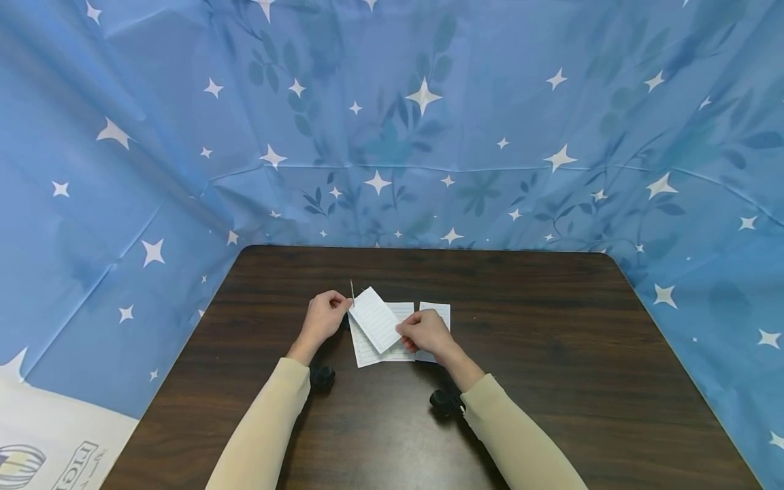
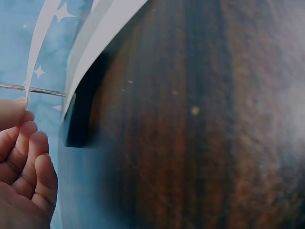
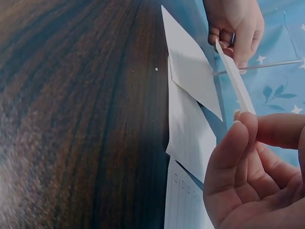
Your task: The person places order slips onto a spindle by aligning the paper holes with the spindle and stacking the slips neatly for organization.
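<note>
So nearest the camera, two cream sleeves [image 1: 263, 429] are covering the forearms, with a black gadget [image 1: 321, 379] sitting by each wrist. A bit further in, the right hand [image 1: 425, 331] is pinching one corner of a lined paper sheet [image 1: 376, 318] between thumb and fingers. That sheet is hanging tilted over three more lined sheets on the dark wood surface [image 1: 551, 354]: a skewed one [image 1: 365, 352] is overlapping a straighter one [image 1: 401, 350], and another [image 1: 437, 313] is lying just beside that on the right. The left hand [image 1: 324, 316] is pinching the sheet's other side, right next to a thin metal rod [image 2: 45, 91] that's sticking up by a dark block [image 2: 78, 124]. Honestly can't tell if the rod is going through the paper or just past it. Way back, a blue starry curtain [image 1: 392, 122] is hanging behind everything.
</note>
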Demonstrator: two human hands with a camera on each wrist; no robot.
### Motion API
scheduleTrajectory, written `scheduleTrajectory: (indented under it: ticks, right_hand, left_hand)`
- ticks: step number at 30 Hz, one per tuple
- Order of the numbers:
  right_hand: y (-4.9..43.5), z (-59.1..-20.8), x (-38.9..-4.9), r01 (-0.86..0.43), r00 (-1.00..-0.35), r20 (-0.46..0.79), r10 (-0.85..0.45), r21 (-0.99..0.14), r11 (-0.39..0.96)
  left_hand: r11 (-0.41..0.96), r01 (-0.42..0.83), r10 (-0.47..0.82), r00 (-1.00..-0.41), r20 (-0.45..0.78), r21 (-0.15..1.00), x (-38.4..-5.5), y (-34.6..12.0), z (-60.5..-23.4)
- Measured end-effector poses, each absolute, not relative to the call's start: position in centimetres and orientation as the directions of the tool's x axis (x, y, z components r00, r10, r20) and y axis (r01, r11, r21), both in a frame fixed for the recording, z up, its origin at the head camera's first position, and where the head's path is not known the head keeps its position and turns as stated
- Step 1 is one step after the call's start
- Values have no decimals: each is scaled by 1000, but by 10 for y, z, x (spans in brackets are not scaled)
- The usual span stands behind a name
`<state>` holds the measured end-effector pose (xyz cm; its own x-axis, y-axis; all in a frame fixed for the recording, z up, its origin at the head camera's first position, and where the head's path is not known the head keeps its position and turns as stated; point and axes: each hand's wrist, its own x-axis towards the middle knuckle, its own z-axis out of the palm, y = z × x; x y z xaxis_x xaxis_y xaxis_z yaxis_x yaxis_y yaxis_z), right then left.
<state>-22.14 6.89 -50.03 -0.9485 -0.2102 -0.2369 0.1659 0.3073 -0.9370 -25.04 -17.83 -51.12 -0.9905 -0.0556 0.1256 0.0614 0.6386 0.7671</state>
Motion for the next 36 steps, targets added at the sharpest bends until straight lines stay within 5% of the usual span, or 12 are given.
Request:
scheduleTrajectory:
  ticks: [36]
  right_hand:
    - [75,-499,-216,32,-966,-172,-191,-817,575]
  left_hand:
    - [739,27,-19,-998,60,673,-255,-180,-523]
